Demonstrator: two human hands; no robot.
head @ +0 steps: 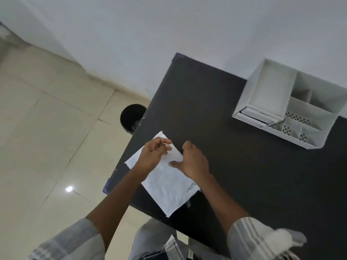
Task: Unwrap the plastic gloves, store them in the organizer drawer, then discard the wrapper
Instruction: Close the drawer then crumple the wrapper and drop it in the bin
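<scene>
A flat white pack of plastic gloves (167,188) lies on the dark table (244,166) near its left front corner. My left hand (153,156) hovers over the pack's far end with fingers curled, and seems to pinch its top edge. My right hand (193,162) rests on the pack's right side, fingers spread, thumb pressing the wrapper. A white organizer (293,102) with several compartments stands at the table's far right; a low drawer (251,117) sits slightly pulled out at its front.
A round black bin (131,117) stands on the tiled floor just left of the table's edge. A white wall runs behind the table. My knees show below the table's front edge.
</scene>
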